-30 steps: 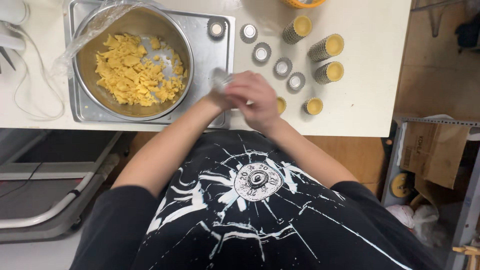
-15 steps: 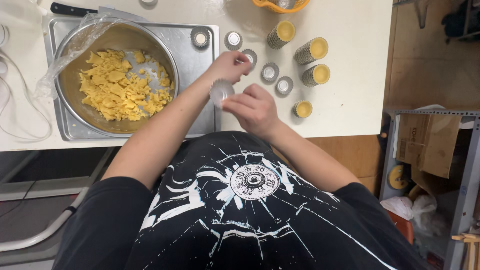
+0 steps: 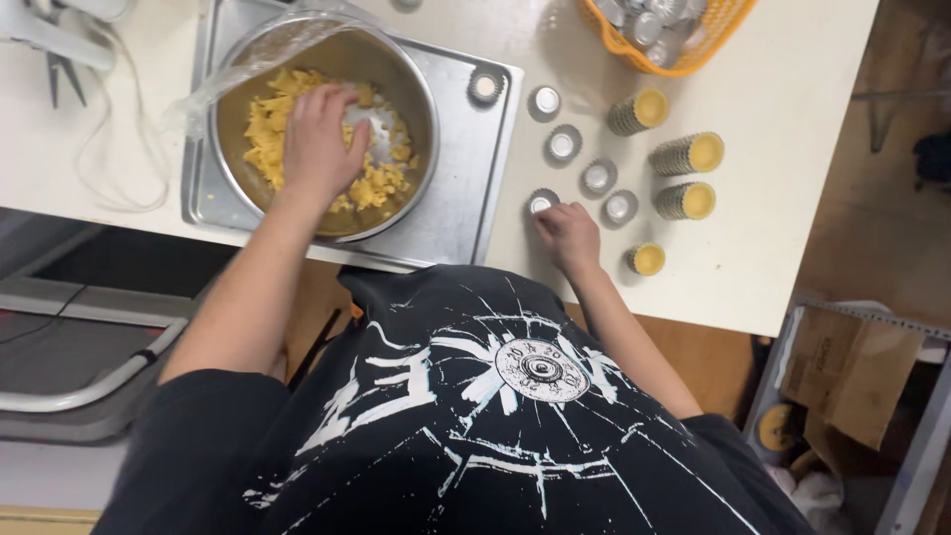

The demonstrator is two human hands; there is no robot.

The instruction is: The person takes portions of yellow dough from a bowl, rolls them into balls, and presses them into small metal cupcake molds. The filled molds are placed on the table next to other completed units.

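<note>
Left hand spread, fingers dug into dough in bowl; crumbly, soft, best scooped. Right hand pinches light tin by its rim on bench.

- Brown cardboard box: lower right, below the edge of the white table, on the floor beside a grey metal frame; flat rectangular face turned up, with dark print too small to make out
- Round yellow disc with dark centre: just left of the box's lower corner, possibly a roll or a label; kind cannot be told
- Clear plastic wrap: crumpled over the left rim of the steel bowl, top left
- No signs or screens in view
</note>
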